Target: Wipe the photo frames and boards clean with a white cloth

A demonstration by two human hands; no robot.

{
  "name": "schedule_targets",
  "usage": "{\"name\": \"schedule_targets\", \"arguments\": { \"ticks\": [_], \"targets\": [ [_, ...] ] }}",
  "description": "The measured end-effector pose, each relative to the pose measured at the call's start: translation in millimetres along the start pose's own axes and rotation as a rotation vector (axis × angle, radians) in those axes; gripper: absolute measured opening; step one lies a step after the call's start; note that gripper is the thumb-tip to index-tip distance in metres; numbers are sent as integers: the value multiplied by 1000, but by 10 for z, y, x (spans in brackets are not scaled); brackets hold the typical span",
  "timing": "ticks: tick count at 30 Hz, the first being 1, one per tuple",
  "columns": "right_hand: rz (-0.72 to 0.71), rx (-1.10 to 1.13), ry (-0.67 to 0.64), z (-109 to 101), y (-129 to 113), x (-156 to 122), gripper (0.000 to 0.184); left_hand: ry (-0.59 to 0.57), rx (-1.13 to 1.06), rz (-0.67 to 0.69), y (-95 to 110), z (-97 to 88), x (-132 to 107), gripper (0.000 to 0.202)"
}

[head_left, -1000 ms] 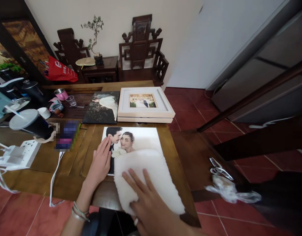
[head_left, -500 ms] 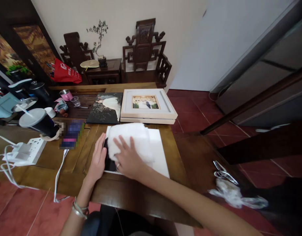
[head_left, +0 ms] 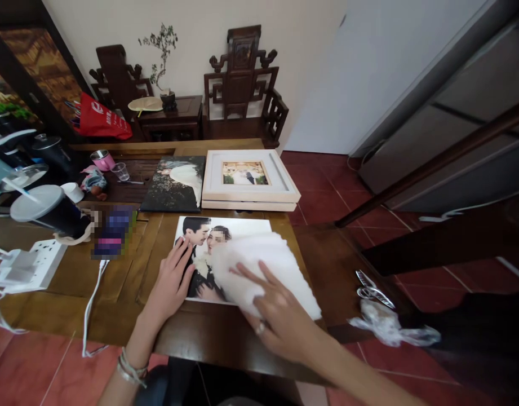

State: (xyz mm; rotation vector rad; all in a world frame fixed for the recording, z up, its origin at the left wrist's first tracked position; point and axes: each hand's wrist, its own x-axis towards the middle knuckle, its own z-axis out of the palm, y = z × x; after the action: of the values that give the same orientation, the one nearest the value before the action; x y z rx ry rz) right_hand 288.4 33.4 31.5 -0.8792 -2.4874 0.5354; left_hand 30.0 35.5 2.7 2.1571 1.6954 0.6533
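Note:
A large wedding photo print (head_left: 208,237) lies flat near the front edge of the wooden table (head_left: 132,282). My left hand (head_left: 172,279) rests flat on the print's left side, fingers spread. My right hand (head_left: 276,313) presses a white fluffy cloth (head_left: 263,268) onto the print's right half, fingers stretched over the cloth.
Behind the print lie a dark unframed photo (head_left: 174,183) and a white framed photo (head_left: 248,180). A power strip with cables (head_left: 35,262), a lidded cup (head_left: 43,208) and small cups stand at left. Scissors (head_left: 371,287) and crumpled plastic (head_left: 386,327) lie at right.
My right hand slid the cloth from the near part of the print up to its top, then back down to the right side. The left hand stayed on the print's left edge.

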Motion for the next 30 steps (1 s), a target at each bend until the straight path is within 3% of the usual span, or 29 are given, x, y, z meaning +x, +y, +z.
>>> {"name": "schedule_targets", "arguments": {
  "ticks": [3, 6, 9, 12, 15, 18, 22, 24, 26, 30],
  "targets": [
    [105, 13, 99, 13, 146, 393, 25, 24, 0, 20, 3, -6, 4, 49],
    [227, 59, 14, 61, 144, 931, 34, 25, -20, 24, 5, -15, 7, 49],
    [155, 51, -29, 162, 44, 1372, 34, 34, -16, 10, -13, -6, 7, 47],
    [100, -18, -40, 236, -22, 1537, 30, 54, -14, -14, -29, 6, 4, 45],
    [136, -34, -64, 176, 46, 1410, 33, 48, -32, -16, -20, 0, 6, 46],
    [189, 31, -75, 0, 260, 1099, 35, 31, -46, 6, -4, -15, 15, 47],
    [289, -35, 42, -205, 590, 652, 28, 27, -31, 16, 14, -23, 24, 47],
    [269, -102, 60, -239, 638, 457, 25, 27, -29, 7, 28, -24, 27, 47],
    [182, -144, 23, -225, 536, 260, 24, 29, -38, 0, 42, -25, 29, 45],
    [72, -123, -96, -125, 14, -156, 19, 33, -68, -25, 54, -28, 32, 43]
  ]
}}
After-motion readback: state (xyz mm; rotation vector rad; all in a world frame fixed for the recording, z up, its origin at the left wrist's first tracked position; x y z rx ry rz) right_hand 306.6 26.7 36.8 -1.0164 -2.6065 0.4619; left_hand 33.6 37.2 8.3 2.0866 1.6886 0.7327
